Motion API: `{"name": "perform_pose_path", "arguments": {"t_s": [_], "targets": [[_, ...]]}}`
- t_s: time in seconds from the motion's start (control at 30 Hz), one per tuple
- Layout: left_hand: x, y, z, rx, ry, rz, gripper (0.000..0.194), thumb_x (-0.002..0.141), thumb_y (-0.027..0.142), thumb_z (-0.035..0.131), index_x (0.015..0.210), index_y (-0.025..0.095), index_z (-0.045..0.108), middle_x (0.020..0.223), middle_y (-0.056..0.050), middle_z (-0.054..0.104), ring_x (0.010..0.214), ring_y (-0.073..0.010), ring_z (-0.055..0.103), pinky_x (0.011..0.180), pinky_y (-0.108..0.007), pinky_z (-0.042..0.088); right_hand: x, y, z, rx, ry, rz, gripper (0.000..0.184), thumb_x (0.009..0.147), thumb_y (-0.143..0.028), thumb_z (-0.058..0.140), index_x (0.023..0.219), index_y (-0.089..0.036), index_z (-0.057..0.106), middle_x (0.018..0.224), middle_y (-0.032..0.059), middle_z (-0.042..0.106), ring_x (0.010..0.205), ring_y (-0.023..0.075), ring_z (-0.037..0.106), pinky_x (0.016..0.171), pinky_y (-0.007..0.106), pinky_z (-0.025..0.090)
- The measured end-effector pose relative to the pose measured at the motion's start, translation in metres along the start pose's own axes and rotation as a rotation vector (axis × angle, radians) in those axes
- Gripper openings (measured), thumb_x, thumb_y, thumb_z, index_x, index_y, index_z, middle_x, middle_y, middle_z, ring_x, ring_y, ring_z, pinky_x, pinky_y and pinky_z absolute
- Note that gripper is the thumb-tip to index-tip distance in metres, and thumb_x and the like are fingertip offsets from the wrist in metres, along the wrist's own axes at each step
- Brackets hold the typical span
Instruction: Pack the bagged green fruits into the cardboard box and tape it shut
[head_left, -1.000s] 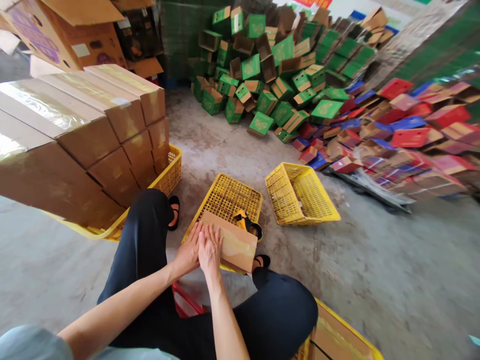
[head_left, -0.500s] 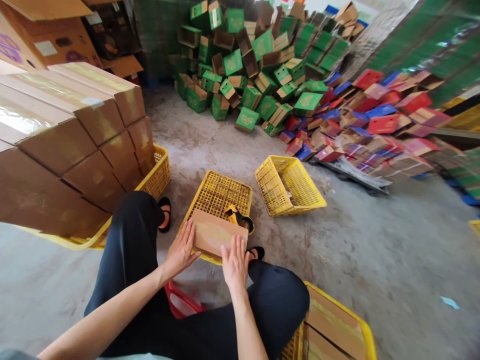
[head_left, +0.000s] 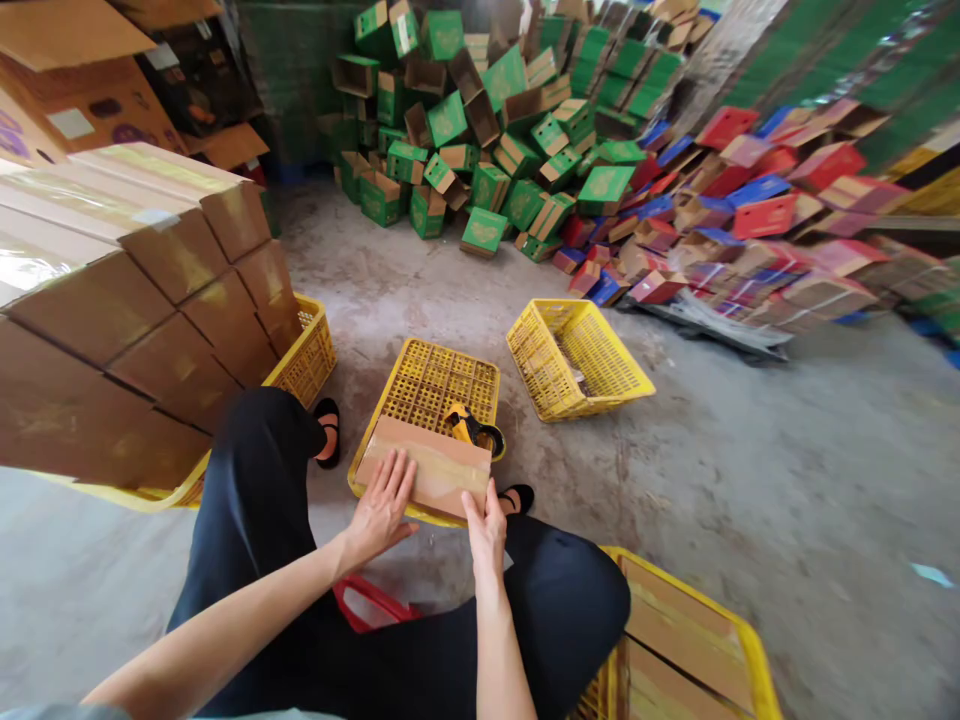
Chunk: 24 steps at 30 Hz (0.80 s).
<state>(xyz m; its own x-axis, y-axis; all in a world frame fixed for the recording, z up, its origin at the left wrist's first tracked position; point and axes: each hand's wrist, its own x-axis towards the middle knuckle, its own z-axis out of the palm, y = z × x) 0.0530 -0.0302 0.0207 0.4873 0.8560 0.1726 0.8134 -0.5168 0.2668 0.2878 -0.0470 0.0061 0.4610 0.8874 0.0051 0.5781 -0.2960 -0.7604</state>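
A brown cardboard box (head_left: 439, 462), with clear tape along its top, lies across the near half of an upturned yellow plastic crate (head_left: 431, 375). My left hand (head_left: 377, 510) rests on the box's near left part, fingers stretched flat and thumb apart. At the right end, my right hand (head_left: 486, 525) grips the near corner, its thumb on top and its fingers along the end face. Just behind the box, a yellow and black tape dispenser (head_left: 472, 428) lies on the crate.
Taped cardboard boxes (head_left: 161, 310) fill a yellow crate (head_left: 307, 355) on my left. A tilted yellow basket (head_left: 577, 360) stands ahead right. Another crate (head_left: 761, 665) with boxes is beside my right knee. Heaps of green boxes (head_left: 484, 230) and red and blue boxes (head_left: 761, 215) lie beyond.
My hands were together on the box's left part, then parted. The right hand slid to the right end and now grips its corner. The left stays flat on the top.
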Motion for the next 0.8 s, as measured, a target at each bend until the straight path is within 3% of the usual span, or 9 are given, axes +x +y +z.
{"name": "perform_pose_path", "arguments": {"t_s": [0.13, 0.27, 0.53, 0.67, 0.8], "targets": [[0.015, 0.039, 0.010, 0.006, -0.092, 0.090, 0.112, 0.081, 0.063, 0.075, 0.166, 0.018, 0.019, 0.173, -0.023, 0.008, 0.159, -0.0441, 0.010, 0.123, -0.064, 0.024, -0.013, -0.007, 0.003, -0.065, 0.083, 0.076, 0.086, 0.091, -0.072, 0.049, 0.145, -0.007, 0.061, 0.131, 0.0222, 0.072, 0.115, 0.0334, 0.072, 0.092, 0.038, 0.057], [0.024, 0.064, 0.019, 0.039, -0.073, 0.089, 0.113, 0.077, 0.061, 0.081, 0.167, 0.028, 0.021, 0.174, -0.022, 0.006, 0.158, -0.0499, 0.009, 0.120, -0.074, 0.020, -0.022, -0.008, 0.008, -0.066, 0.157, 0.061, 0.089, 0.095, -0.075, 0.039, 0.141, -0.003, 0.062, 0.134, 0.0253, 0.069, 0.121, 0.0349, 0.069, 0.098, 0.040, 0.055], [0.022, 0.072, 0.021, 0.093, -0.044, 0.061, 0.112, 0.078, 0.061, 0.080, 0.167, 0.026, 0.021, 0.173, -0.022, 0.008, 0.158, -0.0509, 0.008, 0.119, -0.076, 0.019, -0.043, 0.000, -0.003, -0.075, 0.162, -0.104, 0.080, 0.103, -0.069, 0.030, 0.131, -0.006, 0.069, 0.132, 0.0255, 0.070, 0.121, 0.0337, 0.069, 0.103, 0.043, 0.055], [0.025, 0.076, 0.020, 0.069, -0.058, 0.062, 0.112, 0.078, 0.058, 0.082, 0.166, 0.021, 0.024, 0.172, -0.026, 0.008, 0.157, -0.0518, 0.009, 0.119, -0.075, 0.019, -0.048, 0.002, -0.010, -0.016, 0.141, -0.058, 0.072, 0.101, -0.067, 0.035, 0.124, -0.009, 0.072, 0.120, 0.0236, 0.076, 0.111, 0.0321, 0.074, 0.097, 0.040, 0.057], [0.039, 0.083, 0.017, 0.009, -0.121, 0.122, 0.105, 0.082, 0.053, 0.080, 0.165, 0.018, 0.026, 0.172, -0.026, 0.011, 0.160, -0.0426, 0.011, 0.124, -0.064, 0.022, -0.044, 0.001, -0.012, 0.153, 0.121, 0.037, 0.061, 0.096, -0.064, 0.047, 0.116, -0.012, 0.072, 0.110, 0.0195, 0.078, 0.098, 0.0292, 0.076, 0.088, 0.038, 0.059]]}}
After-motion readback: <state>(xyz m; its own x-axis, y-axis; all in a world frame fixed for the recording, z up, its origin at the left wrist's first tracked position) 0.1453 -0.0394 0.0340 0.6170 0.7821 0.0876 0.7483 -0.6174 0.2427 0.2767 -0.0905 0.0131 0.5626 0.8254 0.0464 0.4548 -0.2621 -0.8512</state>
